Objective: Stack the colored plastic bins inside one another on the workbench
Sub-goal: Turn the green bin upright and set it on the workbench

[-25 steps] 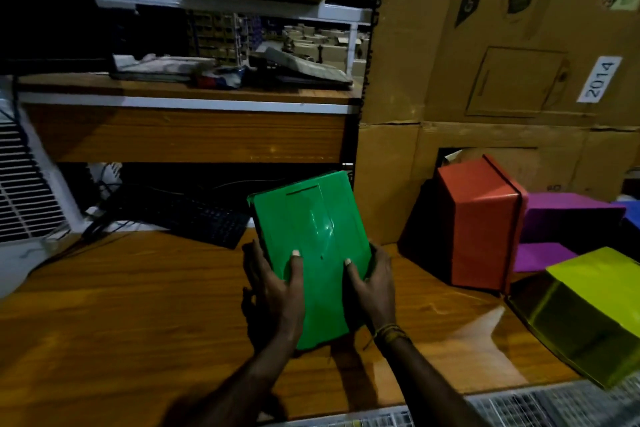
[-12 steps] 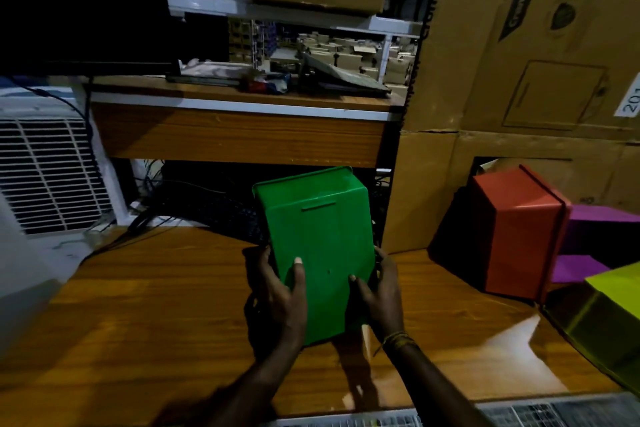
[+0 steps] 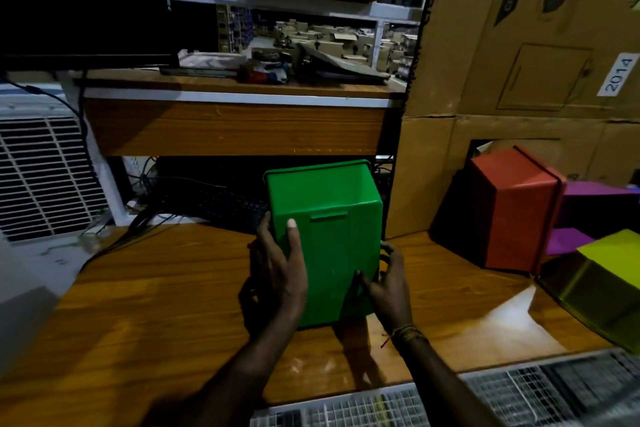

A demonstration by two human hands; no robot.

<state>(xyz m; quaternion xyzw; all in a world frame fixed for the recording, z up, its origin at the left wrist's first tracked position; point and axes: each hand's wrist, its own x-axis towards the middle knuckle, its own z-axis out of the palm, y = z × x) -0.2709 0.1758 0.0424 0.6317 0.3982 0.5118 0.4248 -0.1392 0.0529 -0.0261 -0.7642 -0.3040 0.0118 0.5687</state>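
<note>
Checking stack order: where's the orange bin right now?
In the head view, the orange bin lies tipped on the workbench at right, against the cardboard boxes, between the hand-held green bin and the purple bin.

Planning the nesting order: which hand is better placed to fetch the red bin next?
Right, probably. The red bin lies on its side to the right of the green bin, nearest the right hand. The left hand grips the green bin's far side.
</note>
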